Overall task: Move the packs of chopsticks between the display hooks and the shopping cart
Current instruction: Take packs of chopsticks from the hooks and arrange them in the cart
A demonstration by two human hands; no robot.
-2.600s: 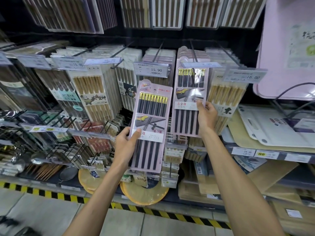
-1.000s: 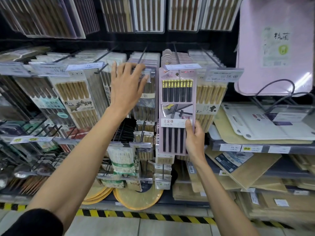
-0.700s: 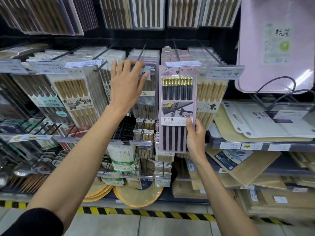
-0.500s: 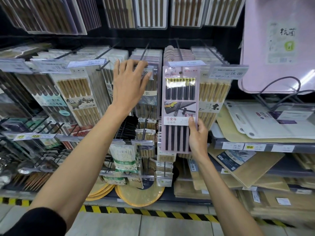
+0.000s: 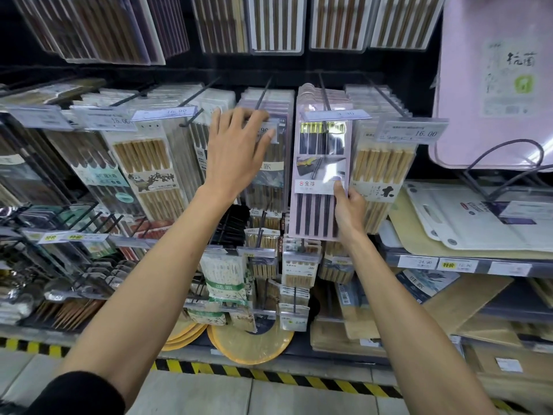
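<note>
1. So pink pack (image 5: 320,175) sits centre-right at its hook (image 5: 324,91); my R hand (image 5: 348,208) pinches its lower R edge
2. L hand (image 5: 236,154) spread, fingers over neighbour pack (image 5: 269,181)
3. Prob light, stiff, slick blister; I'd grip card edge

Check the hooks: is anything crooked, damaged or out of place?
Nothing stands out. The pink pack sits straight in line with its row, pinched by the right hand; the left hand rests on the neighbouring price tag.
</note>
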